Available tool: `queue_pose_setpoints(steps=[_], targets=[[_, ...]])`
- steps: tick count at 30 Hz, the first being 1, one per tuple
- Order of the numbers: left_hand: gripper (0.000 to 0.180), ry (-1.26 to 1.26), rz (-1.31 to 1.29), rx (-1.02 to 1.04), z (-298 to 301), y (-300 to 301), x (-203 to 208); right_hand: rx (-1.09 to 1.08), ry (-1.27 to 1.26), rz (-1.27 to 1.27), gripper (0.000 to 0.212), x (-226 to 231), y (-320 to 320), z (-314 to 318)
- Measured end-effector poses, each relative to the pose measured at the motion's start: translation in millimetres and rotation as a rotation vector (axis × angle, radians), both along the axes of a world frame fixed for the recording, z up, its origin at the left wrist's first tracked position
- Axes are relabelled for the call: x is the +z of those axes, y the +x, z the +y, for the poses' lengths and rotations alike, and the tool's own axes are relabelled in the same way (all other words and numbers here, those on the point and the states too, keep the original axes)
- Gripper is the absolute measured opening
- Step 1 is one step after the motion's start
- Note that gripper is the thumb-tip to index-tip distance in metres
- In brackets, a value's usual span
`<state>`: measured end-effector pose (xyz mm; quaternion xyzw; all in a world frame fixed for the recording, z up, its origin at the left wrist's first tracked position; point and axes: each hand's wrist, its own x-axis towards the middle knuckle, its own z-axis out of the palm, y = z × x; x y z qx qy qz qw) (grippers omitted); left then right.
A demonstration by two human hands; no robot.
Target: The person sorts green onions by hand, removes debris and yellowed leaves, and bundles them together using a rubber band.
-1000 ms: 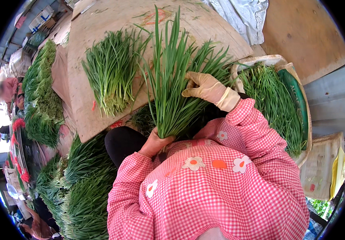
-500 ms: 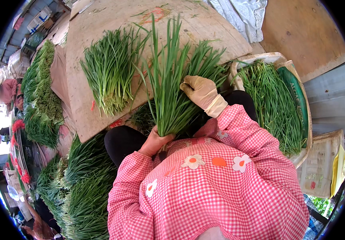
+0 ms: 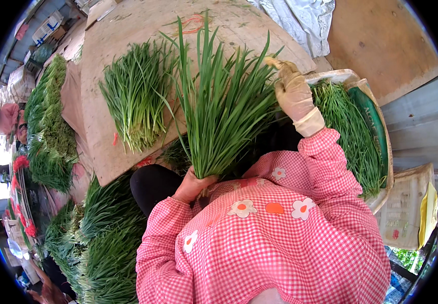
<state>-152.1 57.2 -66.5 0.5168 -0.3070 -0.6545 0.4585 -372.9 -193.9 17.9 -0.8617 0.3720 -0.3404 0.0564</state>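
A loose bunch of long green garlic chives (image 3: 219, 121) stands fanned out in front of my chest. My bare left hand (image 3: 197, 183) is wrapped round its lower stems. My right hand (image 3: 294, 91), in a pale, stained glove, is raised at the bunch's upper right beside the leaf tips. Its fingers are bent together, and what they hold, if anything, is too small to make out. To the left, on the wooden board (image 3: 99, 162), lies a neat pile of chives (image 3: 140, 96) with its pale stem ends toward me.
A crate (image 3: 347, 75) full of chives stands at my right, with a green sack piece (image 3: 373, 119) along its side. Heaped chives (image 3: 110, 248) lie at my lower left, more greens (image 3: 51, 116) beyond. Red ties (image 3: 193, 23) lie on the board's far part. Another person (image 3: 8, 121) is at far left.
My right hand has moved up and right, from beside the middle of the bunch to its outer leaf tips. The leaves spread wider to the right. My left hand keeps its grip.
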Motion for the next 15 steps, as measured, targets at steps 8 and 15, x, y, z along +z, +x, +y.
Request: queue_pose_setpoints(steps=[8, 15], targets=[[0.024, -0.019, 0.092, 0.051, 0.6, 0.6, 4.2, 0.507, 0.407, 0.27, 0.048, -4.0, 17.6, 61.6], [0.023, 0.002, 0.143, 0.064, 2.9, 3.0, 3.7, 0.168, 0.254, 0.233, 0.028, -21.0, -32.4, 21.9]])
